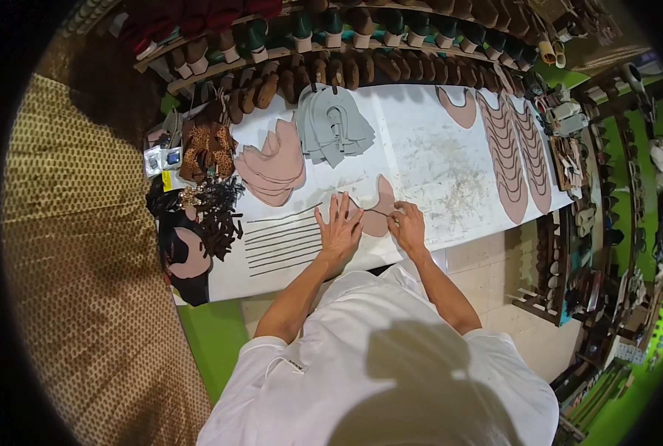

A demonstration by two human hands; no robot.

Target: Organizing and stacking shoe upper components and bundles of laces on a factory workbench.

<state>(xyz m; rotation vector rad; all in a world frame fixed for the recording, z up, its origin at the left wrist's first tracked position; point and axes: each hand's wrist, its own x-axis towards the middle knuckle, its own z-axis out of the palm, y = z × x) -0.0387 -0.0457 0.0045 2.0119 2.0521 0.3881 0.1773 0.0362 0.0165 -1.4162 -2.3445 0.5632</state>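
A pink U-shaped piece (376,224), looking like a cut shoe upper, lies on the white table under my hands. A thin dark strip runs along its inner curve between them. My left hand (339,232) lies flat with fingers spread over the piece's left part, hiding much of it. At the right side, my right hand (409,229) has its fingers bent together at the strip's end by the curve. Left of my left hand, several dark strips (283,239) lie in parallel lines on the table.
Beyond my hands are a stack of pink pieces (273,171) and a grey stack (335,130). Overlapping pink pieces (504,160) with dark edges lie to the right. Dark scraps (220,227) crowd the left end; shoe racks (361,37) line the back.
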